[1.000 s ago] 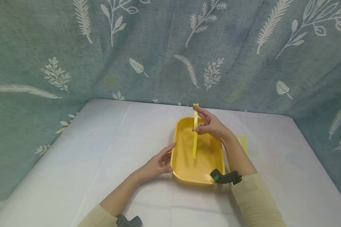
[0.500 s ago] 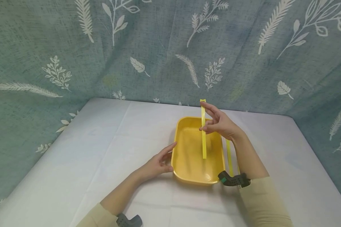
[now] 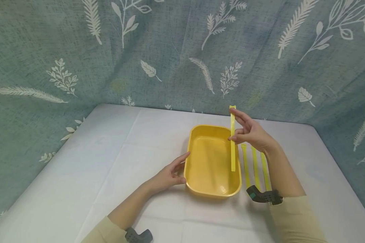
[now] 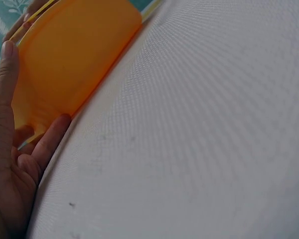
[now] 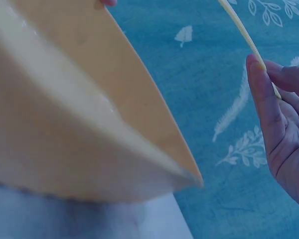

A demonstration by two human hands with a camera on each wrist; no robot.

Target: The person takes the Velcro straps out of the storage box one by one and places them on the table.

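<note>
My right hand (image 3: 249,133) pinches a thin yellow strip (image 3: 233,155) with a wider, notched head, between thumb and fingers. It hangs over the right rim of the yellow tray (image 3: 211,161), its head pointing up. In the right wrist view the same strip (image 5: 239,27) is seen nearly edge-on, rising from the fingertips. My left hand (image 3: 168,176) rests against the tray's left side, thumb and fingers spread along it. The left wrist view shows that hand's fingers (image 4: 51,142) touching the tray's outer wall (image 4: 82,55).
Several more yellow strips (image 3: 255,168) lie side by side on the white cloth right of the tray, partly covered by my right arm. The white-covered table (image 3: 115,162) ends at a green leaf-patterned curtain (image 3: 170,57).
My right hand has moved to the right with the strip, from over the middle of the tray to its right rim. More of the strips on the table show. The left hand stays in place.
</note>
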